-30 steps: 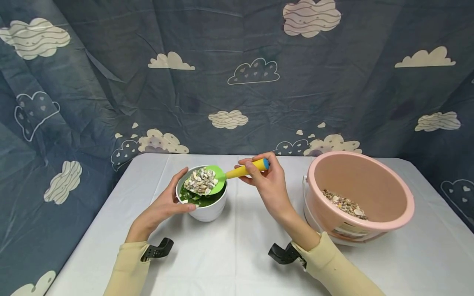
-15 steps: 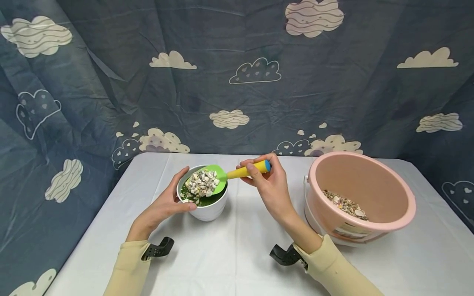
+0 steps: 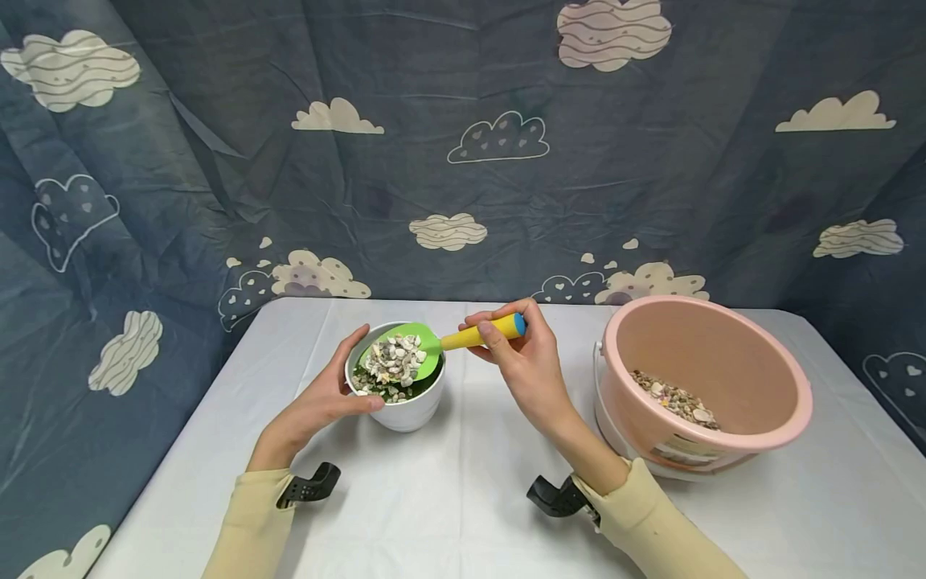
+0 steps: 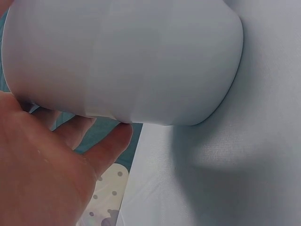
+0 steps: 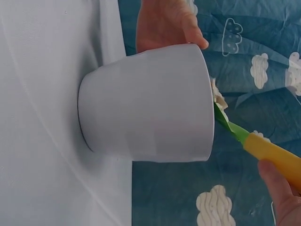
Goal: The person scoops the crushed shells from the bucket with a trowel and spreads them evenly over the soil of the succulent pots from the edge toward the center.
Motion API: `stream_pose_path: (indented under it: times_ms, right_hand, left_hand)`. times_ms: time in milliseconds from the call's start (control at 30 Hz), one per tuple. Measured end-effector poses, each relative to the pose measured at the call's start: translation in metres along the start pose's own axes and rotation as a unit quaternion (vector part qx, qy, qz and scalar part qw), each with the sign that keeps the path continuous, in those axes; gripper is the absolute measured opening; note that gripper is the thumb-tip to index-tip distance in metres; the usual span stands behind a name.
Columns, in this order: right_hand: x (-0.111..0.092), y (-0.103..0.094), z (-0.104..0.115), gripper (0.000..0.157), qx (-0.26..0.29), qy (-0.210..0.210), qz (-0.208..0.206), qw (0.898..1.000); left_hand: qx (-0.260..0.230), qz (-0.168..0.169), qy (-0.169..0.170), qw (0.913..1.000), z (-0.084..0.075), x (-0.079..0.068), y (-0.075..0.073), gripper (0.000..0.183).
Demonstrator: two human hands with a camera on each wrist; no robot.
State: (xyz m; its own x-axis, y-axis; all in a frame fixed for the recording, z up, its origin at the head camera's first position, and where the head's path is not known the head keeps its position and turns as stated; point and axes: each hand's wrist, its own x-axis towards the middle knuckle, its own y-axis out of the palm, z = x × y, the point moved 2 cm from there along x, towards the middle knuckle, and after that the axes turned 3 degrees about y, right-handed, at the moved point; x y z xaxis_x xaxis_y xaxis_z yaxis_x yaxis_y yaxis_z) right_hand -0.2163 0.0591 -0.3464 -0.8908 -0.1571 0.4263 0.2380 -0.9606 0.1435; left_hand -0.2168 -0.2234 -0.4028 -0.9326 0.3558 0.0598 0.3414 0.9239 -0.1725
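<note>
- one green scoop point(image 3: 430, 354), heaped with pale stones point(image 3: 394, 359), over the mouth of the white pot point(image 3: 411, 417)
- yellow handle point(image 3: 477, 331), blue at the end, pinched between thumb and fingers of the right grip point(image 3: 528, 366)
- inside the pot, green matter and loose stones below the scoop
- wrapped round the pot's side, left grip point(image 3: 325, 396), thumb at the near rim
- under the pot, white-covered bench point(image 3: 463, 515)
- well apart to the right, pink bucket point(image 3: 731, 354) with more stones inside
- behind everything, dark cloud-print cloth point(image 3: 651, 177)
</note>
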Motion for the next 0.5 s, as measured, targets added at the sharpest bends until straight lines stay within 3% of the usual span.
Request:
stream_pose_path:
  times_ms: [267,500]
  right_hand:
    - [0.0006,-0.0007,0.0004,0.023,0.007,-0.007,0.008,1.0]
    - [0.0016,-0.0028,0.0001,0.025,-0.006,0.007,-0.008,1.0]
  left_hand:
    - [0.003,-0.003,-0.003,1.0,0.0002,-0.0003,-0.0015,0.109]
    - [0.007,-0.003,-0.005,1.0,0.0013,0.0002,-0.0005,0.108]
